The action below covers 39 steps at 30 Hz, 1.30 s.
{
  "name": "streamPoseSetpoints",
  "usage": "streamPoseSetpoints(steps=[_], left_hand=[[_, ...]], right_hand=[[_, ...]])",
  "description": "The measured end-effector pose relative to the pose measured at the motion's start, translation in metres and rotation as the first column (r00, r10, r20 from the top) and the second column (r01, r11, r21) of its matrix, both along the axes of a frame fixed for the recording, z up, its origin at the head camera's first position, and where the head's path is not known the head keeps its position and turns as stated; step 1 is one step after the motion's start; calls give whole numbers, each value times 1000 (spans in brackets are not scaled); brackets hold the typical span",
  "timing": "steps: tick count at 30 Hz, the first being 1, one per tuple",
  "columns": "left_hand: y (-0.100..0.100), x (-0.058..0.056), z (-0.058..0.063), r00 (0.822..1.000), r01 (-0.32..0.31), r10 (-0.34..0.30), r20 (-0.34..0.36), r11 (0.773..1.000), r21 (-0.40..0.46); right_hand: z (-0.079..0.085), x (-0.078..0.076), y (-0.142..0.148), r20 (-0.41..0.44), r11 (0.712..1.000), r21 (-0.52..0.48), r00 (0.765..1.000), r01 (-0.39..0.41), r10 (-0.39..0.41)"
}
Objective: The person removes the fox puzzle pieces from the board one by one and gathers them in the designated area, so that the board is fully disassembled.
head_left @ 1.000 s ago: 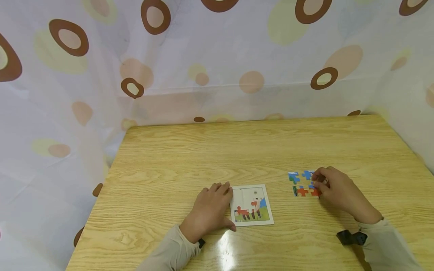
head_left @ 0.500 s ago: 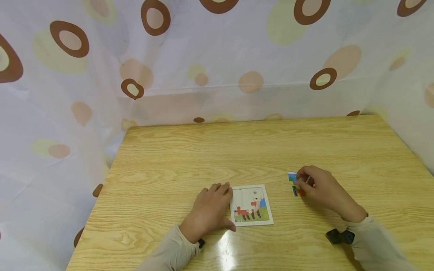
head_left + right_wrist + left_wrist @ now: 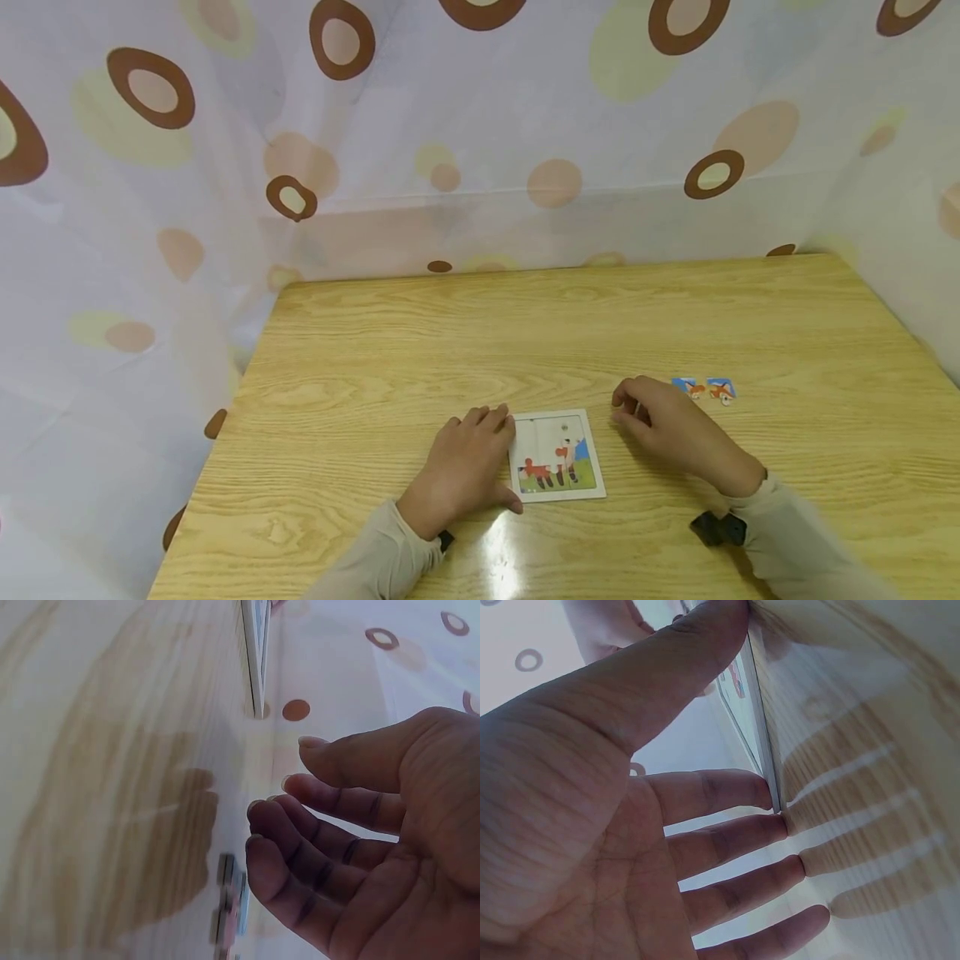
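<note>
A square jigsaw puzzle tray (image 3: pixel 573 497) lies flat on the table, with an animal picture in the lower part and pale bare board above. Along its left side rests my left hand (image 3: pixel 462 467), thumb at the near corner and index fingertip at the far corner in the left wrist view, fingers nearly straight. My right hand (image 3: pixel 671 425) hovers right of the tray with loosely bent fingers and nothing seen between them. Behind its wrist lie two loose orange and blue puzzle pieces (image 3: pixel 722 390). The other loose pieces are hidden by this hand in the head view.
The wooden table (image 3: pixel 450 333) reaches back to a patterned cloth (image 3: pixel 480 108) hung behind and at both sides. In the right wrist view, several puzzle pieces (image 3: pixel 227 915) lie edge-on beside the right little finger.
My right hand has moved left over the loose pieces, toward the tray, uncovering two orange and blue pieces on the right. My left hand and the tray have stayed put.
</note>
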<state>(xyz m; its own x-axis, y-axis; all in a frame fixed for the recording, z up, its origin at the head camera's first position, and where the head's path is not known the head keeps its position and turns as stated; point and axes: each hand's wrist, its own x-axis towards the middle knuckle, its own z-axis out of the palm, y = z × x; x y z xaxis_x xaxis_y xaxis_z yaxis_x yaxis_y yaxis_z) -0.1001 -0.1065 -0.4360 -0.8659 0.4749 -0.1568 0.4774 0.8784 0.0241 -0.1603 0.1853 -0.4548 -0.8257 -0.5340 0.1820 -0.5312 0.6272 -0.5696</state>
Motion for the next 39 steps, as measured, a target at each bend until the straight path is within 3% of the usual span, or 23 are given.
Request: streamPoseSetpoints(steps=[5,24,39], left_hand=[[0,-1,-1,1000,-1,1,3,1000,-1],[1,-2,-3,1000,2,-2,-16,1000,-5],[1,-2,-3,1000,1,-1,-12,1000,-7]], right_hand=[[1,-2,-15,-24,999,18,999,-39,39],[4,6,-44,40,985,113,991,-134,131],[3,13,-45,69,978,152,989,-142,133]])
